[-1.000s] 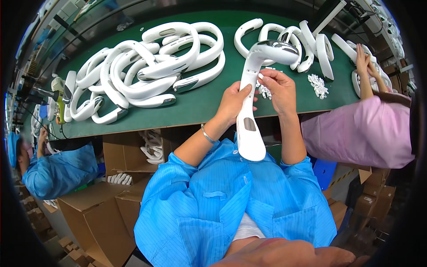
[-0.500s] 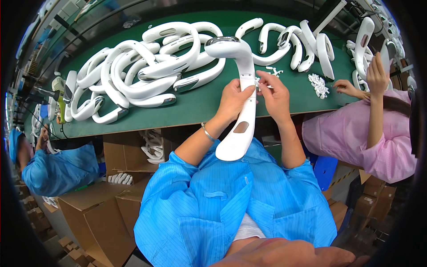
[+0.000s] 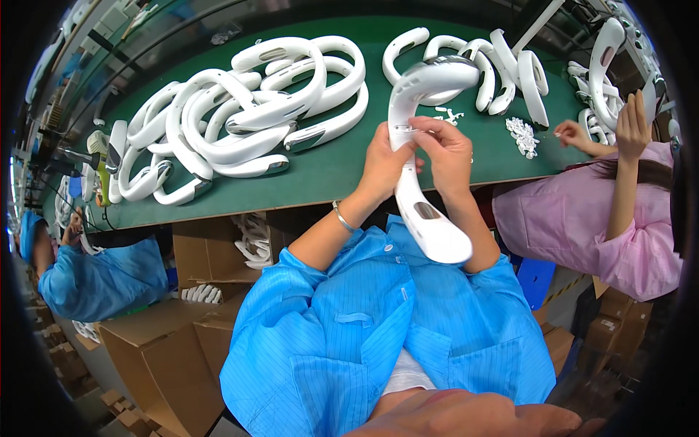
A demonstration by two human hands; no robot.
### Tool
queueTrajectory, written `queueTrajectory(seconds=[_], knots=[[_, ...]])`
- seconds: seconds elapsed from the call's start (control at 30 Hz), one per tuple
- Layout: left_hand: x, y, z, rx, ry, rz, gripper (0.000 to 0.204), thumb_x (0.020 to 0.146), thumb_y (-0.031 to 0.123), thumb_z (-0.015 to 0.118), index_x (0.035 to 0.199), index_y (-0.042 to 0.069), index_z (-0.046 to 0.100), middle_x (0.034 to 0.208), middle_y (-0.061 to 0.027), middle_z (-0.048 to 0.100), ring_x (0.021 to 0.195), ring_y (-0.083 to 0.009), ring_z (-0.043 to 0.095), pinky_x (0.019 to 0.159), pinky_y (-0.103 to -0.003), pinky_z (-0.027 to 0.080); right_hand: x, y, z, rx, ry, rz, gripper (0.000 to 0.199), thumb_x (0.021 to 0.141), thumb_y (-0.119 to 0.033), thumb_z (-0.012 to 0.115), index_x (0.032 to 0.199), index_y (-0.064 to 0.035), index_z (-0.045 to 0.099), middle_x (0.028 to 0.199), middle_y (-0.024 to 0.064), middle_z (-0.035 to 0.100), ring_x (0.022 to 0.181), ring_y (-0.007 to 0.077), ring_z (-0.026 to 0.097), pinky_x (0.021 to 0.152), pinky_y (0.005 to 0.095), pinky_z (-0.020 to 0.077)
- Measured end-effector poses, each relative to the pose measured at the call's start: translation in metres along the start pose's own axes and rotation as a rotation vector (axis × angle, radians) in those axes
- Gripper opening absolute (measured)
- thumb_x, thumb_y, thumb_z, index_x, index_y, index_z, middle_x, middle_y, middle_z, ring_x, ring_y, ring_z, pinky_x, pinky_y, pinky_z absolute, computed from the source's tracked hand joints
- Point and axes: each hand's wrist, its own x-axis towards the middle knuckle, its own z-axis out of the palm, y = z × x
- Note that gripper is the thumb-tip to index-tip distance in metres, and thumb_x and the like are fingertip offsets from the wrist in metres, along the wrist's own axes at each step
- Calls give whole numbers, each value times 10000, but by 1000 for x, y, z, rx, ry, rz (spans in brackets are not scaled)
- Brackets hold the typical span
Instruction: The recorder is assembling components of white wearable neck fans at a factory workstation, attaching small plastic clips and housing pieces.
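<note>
My left hand is wrapped round the middle of a white neck fan, holding it upright above the table's front edge. The fan's curved upper arm bends to the right and ends in a dark glossy part; its lower arm, with an oval dark window, hangs toward my chest. At the fan's middle section, my right hand is closed in a pinch, its fingertips against the right side. A small white piece seems to be between them, mostly hidden by the fingers. Just beyond, several small white plastic pieces lie on the table.
Many white neck fans are heaped on the green table at left, with more at back right. A pile of small white parts lies right. Co-workers in pink and blue sit either side. Cardboard boxes stand below left.
The fan has turned in my left hand: its top now curves right and its lower end has swung right. My right fingers have closed in against its middle.
</note>
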Motion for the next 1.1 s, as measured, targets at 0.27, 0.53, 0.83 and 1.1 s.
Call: queueTrajectory(seconds=[0.27,0.53,0.83,1.1], knots=[[-5,-13,4,1,-78,183,325,885,18,521,1177,35,379,931,-94,548,645,-150,590,554,-280,512,-11,8,1,10,102,91,137,744,88,642,854,7,653,980,43,590,763,88,567,695,202,461],[-16,-9,7,-128,-156,106,275,958,202,417,1186,48,399,893,-101,585,647,-159,603,566,-281,522,-7,7,-13,92,29,101,156,765,50,630,910,-6,621,701,29,611,476,48,506,371,197,382],[-18,-18,12,-50,-71,98,265,935,146,442,1087,-43,551,824,-177,642,679,-225,654,597,-332,563,-10,2,-24,221,-141,106,245,811,46,544,1048,21,600,818,46,638,484,30,468,388,164,349],[-9,-21,16,158,-77,188,282,986,254,433,1070,-5,506,817,-94,623,665,-147,630,580,-264,537,-7,15,-32,333,-70,209,263,812,8,583,1073,31,607,874,81,666,576,48,558,446,162,410]])
